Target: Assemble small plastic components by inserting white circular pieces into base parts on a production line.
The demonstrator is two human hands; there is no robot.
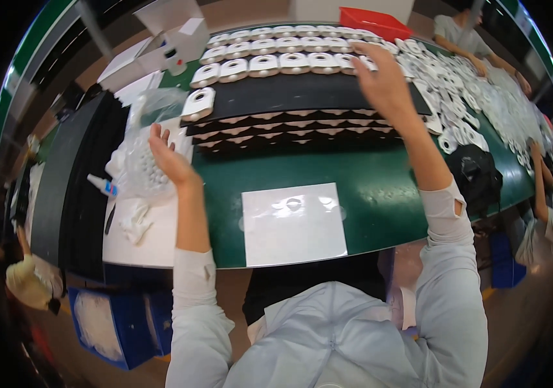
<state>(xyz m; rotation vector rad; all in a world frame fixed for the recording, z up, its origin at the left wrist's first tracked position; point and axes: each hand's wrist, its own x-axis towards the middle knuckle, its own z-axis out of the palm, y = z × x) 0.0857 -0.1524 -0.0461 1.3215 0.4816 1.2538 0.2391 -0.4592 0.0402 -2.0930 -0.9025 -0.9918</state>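
Observation:
My right hand reaches over the right end of a stack of black foam trays, fingers stretched out beside the nearest full row of white plastic parts. These parts are rounded, each with a dark round hole. One more white part sits alone at the tray's front left corner. My left hand is raised with its fingers apart, next to a clear plastic bag of small white round pieces. I see nothing held in either hand.
A white sheet in a sleeve lies on the green table. Loose white parts pile up at right, near a black bag. A glue bottle and black foam sheets are at left. A red bin stands behind; co-workers sit right.

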